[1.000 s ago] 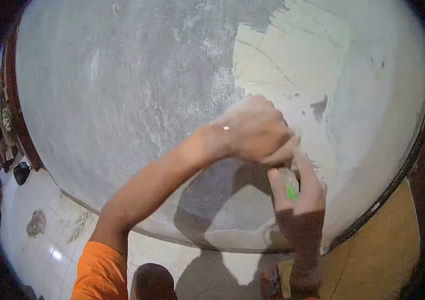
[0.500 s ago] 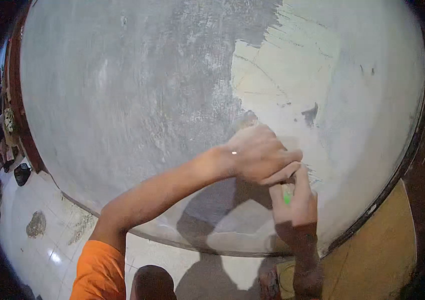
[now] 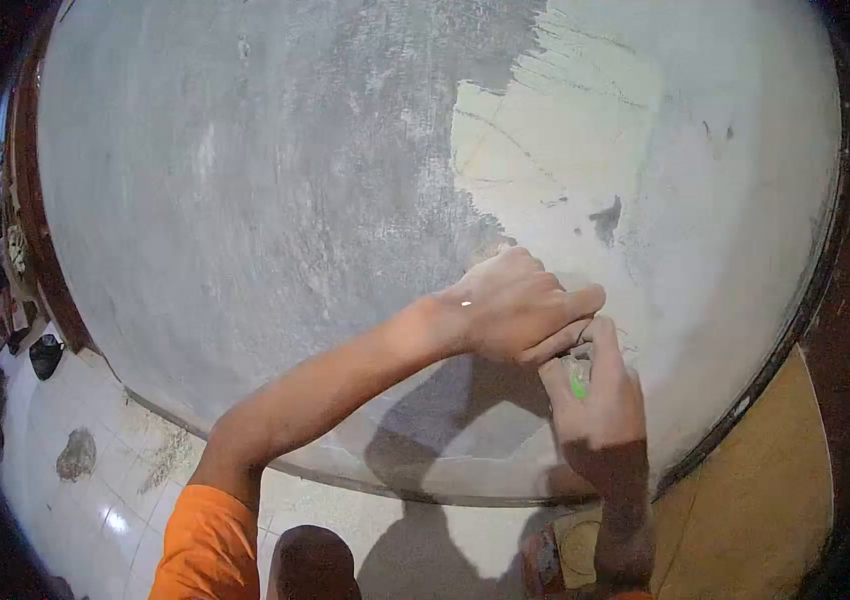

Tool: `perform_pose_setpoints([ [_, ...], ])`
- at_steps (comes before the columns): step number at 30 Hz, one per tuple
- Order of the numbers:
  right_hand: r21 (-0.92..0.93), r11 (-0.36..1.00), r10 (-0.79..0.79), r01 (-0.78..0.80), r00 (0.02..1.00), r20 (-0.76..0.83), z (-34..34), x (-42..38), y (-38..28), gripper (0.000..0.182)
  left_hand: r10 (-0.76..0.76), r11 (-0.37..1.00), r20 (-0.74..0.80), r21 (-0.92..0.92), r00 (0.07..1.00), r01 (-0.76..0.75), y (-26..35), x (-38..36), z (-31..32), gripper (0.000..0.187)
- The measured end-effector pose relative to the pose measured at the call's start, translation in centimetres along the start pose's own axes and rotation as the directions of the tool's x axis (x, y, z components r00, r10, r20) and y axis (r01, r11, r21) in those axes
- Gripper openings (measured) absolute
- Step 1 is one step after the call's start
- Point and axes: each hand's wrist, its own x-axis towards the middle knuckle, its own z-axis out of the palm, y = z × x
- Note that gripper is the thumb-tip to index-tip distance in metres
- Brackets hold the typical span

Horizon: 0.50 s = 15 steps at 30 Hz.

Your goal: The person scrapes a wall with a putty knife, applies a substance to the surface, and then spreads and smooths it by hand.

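Observation:
A grey wall [image 3: 245, 200] fills most of the view, with a pale, cream-coloured patch [image 3: 535, 130] right of its middle. My left hand [image 3: 520, 305] is closed near the patch's lower edge, its forearm crossing from the lower left. Just below it, my right hand [image 3: 600, 395] is closed around a small object with a green part [image 3: 578, 384]. The fingers of both hands meet at this object. What else they hold between them is hidden.
White floor tiles [image 3: 35, 480] lie at the lower left, with a grey smudge and a black bag [image 3: 46, 356]. A brown surface [image 3: 755, 490] is at the lower right. My knee [image 3: 313, 565] shows at the bottom. A dark strip runs along the wall's foot.
The view has shifted slightly, so the wall patch appears a little farther left. My right hand has turned slightly and sits a little further right; both hands remain together.

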Motion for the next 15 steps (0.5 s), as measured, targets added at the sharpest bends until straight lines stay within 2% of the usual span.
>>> perform_pose_setpoints([
  [1,0.000,1.000,-0.006,0.006,1.000,0.013,0.4,0.2,0.3,0.019,0.028,1.000,0.005,0.015,1.000,-0.028,0.0,0.0,-0.1,0.022],
  [3,0.054,0.996,-0.075,0.077,0.996,-0.049,1.7,1.3,0.9,0.038,0.001,0.998,0.016,0.061,1.000,-0.002,-0.6,0.0,-1.5,0.021],
  [5,0.106,0.994,-0.015,0.019,0.999,-0.037,1.9,1.9,-0.6,0.037,-0.026,0.996,0.045,0.092,0.999,0.022,-1.1,-0.1,-2.3,0.021],
  [7,0.055,0.998,0.028,-0.028,1.000,0.001,1.2,1.9,-1.9,0.036,-0.027,0.999,-0.042,0.034,0.999,0.028,-1.2,-0.1,-2.6,0.021],
  [11,0.031,0.999,-0.039,0.040,0.998,-0.045,0.5,1.0,-1.1,0.033,-0.082,0.991,0.040,0.104,0.996,0.078,-0.4,-0.1,-2.3,0.022],
  [12,0.003,0.998,-0.057,0.057,0.996,-0.064,0.0,0.6,-0.9,0.031,-0.074,0.989,0.001,-0.126,0.997,0.073,-0.4,0.1,-0.6,0.023],
  [13,-0.003,0.998,-0.063,0.063,0.996,-0.064,-0.7,0.1,-1.2,0.031,-0.075,0.989,-0.007,-0.125,0.997,0.073,0.3,0.3,-0.3,0.023],
  [15,-0.045,0.990,0.134,-0.134,0.991,-0.017,-1.5,-0.8,-1.1,0.013,-0.032,0.998,0.036,-0.047,0.999,0.034,1.4,0.6,0.2,0.025],
])
